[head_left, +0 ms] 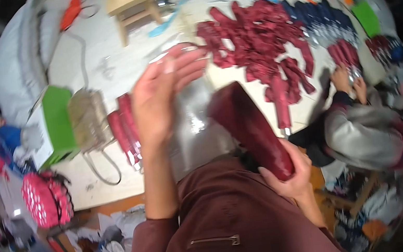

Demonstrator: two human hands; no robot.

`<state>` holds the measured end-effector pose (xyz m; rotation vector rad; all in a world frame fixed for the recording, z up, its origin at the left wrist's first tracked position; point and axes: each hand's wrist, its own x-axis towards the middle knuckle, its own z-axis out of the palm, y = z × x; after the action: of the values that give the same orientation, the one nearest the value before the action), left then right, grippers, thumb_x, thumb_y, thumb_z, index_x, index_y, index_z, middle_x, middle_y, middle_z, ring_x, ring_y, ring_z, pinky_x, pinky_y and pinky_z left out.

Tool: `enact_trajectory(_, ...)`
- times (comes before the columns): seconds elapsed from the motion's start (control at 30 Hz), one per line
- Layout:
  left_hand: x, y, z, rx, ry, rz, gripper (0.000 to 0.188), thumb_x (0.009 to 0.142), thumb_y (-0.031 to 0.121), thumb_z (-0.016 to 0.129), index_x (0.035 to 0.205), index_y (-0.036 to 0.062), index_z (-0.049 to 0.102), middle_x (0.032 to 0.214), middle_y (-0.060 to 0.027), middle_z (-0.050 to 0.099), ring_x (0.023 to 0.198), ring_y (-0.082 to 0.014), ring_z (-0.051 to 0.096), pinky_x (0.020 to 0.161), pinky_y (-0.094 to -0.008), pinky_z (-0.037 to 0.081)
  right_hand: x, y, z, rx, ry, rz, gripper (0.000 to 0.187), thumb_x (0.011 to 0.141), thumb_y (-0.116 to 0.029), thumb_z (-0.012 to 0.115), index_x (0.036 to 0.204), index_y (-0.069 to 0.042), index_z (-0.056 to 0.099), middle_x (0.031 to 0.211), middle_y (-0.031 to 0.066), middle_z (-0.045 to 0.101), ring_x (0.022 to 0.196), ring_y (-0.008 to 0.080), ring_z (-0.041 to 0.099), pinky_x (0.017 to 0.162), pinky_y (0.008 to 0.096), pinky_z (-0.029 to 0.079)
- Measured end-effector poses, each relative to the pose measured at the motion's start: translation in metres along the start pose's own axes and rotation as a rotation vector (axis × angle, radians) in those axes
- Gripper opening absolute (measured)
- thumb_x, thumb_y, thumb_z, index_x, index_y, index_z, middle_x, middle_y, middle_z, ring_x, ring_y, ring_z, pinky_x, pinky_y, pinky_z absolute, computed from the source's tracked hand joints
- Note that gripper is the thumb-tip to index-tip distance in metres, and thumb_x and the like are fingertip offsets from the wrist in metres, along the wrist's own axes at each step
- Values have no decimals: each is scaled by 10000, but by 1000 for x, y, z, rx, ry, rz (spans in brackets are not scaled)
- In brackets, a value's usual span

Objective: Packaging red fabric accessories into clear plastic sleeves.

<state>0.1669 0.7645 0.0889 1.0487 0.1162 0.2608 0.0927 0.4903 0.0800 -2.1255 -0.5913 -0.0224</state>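
Maroon folded umbrella [252, 128] gripped in right hand [288, 175] — left hand [160, 98] spread, holding clear sleeve [195, 121] at table edge [102, 197].

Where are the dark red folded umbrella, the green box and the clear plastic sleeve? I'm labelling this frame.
dark red folded umbrella [252, 128], head view, middle of its fabric body.
green box [59, 122], head view, its green side face.
clear plastic sleeve [196, 127], head view, its shiny middle beside the left hand [160, 98].

We found bare white worktop [95, 53] toward its far left corner; a heap of folded maroon fabric sleeves [257, 43] blocked the far right side.
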Motion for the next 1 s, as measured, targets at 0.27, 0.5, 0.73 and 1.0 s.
enact_trajectory(0.27,-14,18,-2,-6,69,50,295,1002,141,543,1161,-102,592,990,-226,700,876,-276,722,808,-313,594,-1,-10,4,16,-15,-127,600,664,-92,807,1189,106,596,1007,209,708,788,277,685,738,337,551)
enact_trajectory(0.5,-22,21,1,40,122,32,264,986,91,560,1129,-128,601,917,-233,701,813,-269,732,756,-284,603,-6,-16,4,-13,-5,-125,571,664,-58,796,1180,92,605,1038,214,704,800,292,691,730,332,559)
enact_trajectory(0.73,-31,25,-2,16,-35,-20,198,895,33,661,1055,-84,653,915,-188,713,824,-247,722,781,-282,598,-9,-5,2,-72,58,-119,581,679,-68,801,1201,91,598,1051,210,702,822,287,688,753,331,550)
enact_trajectory(1.0,-35,16,3,431,-279,266,369,708,-142,730,1049,-8,693,1141,-156,674,1013,-236,663,929,-296,530,-9,-5,3,-20,108,21,589,706,-86,812,1231,70,596,1061,200,706,847,277,687,768,329,543)
